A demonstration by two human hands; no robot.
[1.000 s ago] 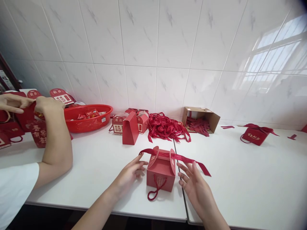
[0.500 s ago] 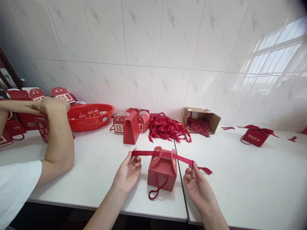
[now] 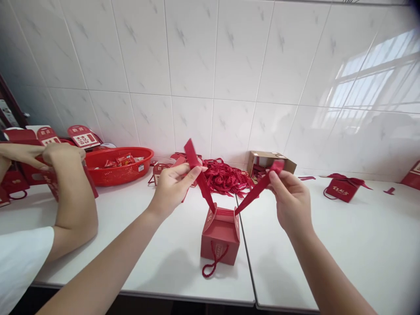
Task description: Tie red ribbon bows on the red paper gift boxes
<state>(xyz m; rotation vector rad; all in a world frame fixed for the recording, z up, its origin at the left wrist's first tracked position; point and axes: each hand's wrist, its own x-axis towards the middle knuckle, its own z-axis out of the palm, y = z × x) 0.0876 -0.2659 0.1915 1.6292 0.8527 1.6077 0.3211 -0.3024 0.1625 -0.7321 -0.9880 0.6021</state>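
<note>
A small red gift box [image 3: 219, 247] with a twisted cord handle [image 3: 215, 260] stands upright on the white table. A red ribbon [image 3: 252, 197] runs through the slots at its top, and both ends rise in a V. My left hand [image 3: 175, 186] pinches one end above and left of the box, with a short tail sticking up past the fingers. On the other side, my right hand [image 3: 292, 197] pinches the opposite end at about the same height. Neither hand touches the box itself.
Behind lie a heap of red ribbons [image 3: 226, 177] and a cardboard box [image 3: 288, 165]. A red basket [image 3: 118, 176] with wrapped sweets stands left, beside a co-worker's arm [image 3: 74, 197]. A bow-tied red box [image 3: 343, 189] sits right. A seam divides the tabletop.
Both hands have risen with the ribbon ends, turning the ribbon from nearly level into a V. The box stays in place. My left hand now partly covers the boxes behind it.
</note>
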